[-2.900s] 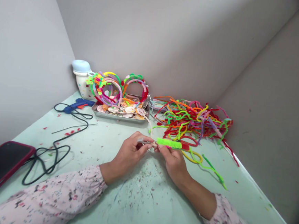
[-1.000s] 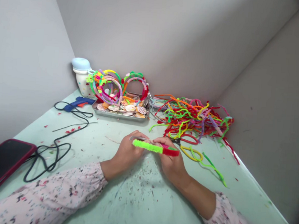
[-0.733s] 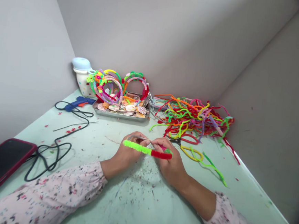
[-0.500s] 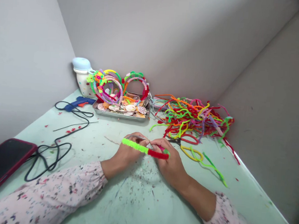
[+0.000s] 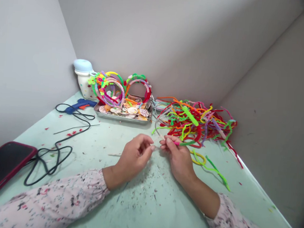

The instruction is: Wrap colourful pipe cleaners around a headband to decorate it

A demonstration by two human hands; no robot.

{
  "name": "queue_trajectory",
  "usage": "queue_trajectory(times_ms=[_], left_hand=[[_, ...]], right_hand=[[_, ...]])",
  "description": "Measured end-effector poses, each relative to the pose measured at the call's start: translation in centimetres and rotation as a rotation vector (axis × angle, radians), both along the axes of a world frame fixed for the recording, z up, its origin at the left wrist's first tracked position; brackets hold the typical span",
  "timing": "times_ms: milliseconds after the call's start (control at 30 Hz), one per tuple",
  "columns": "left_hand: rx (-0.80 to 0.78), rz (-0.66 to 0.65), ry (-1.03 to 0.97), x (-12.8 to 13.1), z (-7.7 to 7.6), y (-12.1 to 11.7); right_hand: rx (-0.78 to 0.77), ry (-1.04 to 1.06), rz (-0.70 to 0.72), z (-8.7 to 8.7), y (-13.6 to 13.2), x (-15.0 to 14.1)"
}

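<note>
My right hand (image 5: pixel 181 162) grips a headband (image 5: pixel 188 144) between thumb and fingers. The band is partly wrapped in pink, green, red and lime fuzzy pipe cleaner, while a bare greyish stretch (image 5: pixel 156 125) curves up from the fingertips. The lime part (image 5: pixel 190 116) shows against the pile behind. Just left of it, my left hand (image 5: pixel 134 158) is closed, thumb and forefinger pinching a thin pale pipe cleaner. Its loose tail (image 5: pixel 114 155) sticks out left behind the hand, and its other end runs towards the right fingertips; the fist hides the middle.
Behind stands a metal tray (image 5: pixel 122 118) of shells and finished headbands (image 5: pixel 113 90). Pipe cleaners (image 5: pixel 219 124) are heaped right, over scissors (image 5: pixel 199 159). Left are a blue glue gun (image 5: pixel 76 105), its black cord (image 5: pixel 57 143), a phone (image 5: pixel 4 169) and a lidded cup (image 5: pixel 84 78).
The headband has turned in my right hand, its lime end swinging from between the hands up to the right. My left hand has moved off it, and the pale tail has dropped slightly.
</note>
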State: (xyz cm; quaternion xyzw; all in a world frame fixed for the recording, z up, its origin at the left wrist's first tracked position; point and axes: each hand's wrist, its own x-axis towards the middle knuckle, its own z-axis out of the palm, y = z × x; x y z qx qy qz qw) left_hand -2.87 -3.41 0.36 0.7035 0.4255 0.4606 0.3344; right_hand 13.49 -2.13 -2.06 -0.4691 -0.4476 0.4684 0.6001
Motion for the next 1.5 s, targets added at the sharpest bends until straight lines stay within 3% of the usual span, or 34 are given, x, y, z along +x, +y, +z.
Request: queue_trajectory(times_ms=[133,267,467,667,800,1067,1500], left_hand=[[0.106,-0.280,0.222,0.0,0.0,-0.4],[0.130,-0.383,0.319,0.0,-0.1,-0.4],[0.040,-0.228,0.271,0.2,-0.6,0.2],[-0.281,-0.122,-0.140,0.0,-1.6,1.6],[-0.362,-0.117,-0.314,0.0,-1.5,2.0],[-0.429,-0.153,-0.365,0.1,-0.6,1.7],[-0.460,-0.167,-0.331,-0.1,-0.5,1.7]], right_hand=[[0.015,0.096,-0.018,-0.1,0.2,0.0],[0.004,0.209,-0.040,0.4,0.4,0.0],[-0.033,0.394,0.077,0.9,0.2,-0.1],[-0.095,0.389,0.237,0.9,-0.4,-0.2],[-0.113,0.365,0.303,0.8,-0.6,-0.2],[-0.125,0.358,0.380,0.4,-0.6,-0.1],[-0.141,0.409,0.391,0.3,-0.5,0.0]])
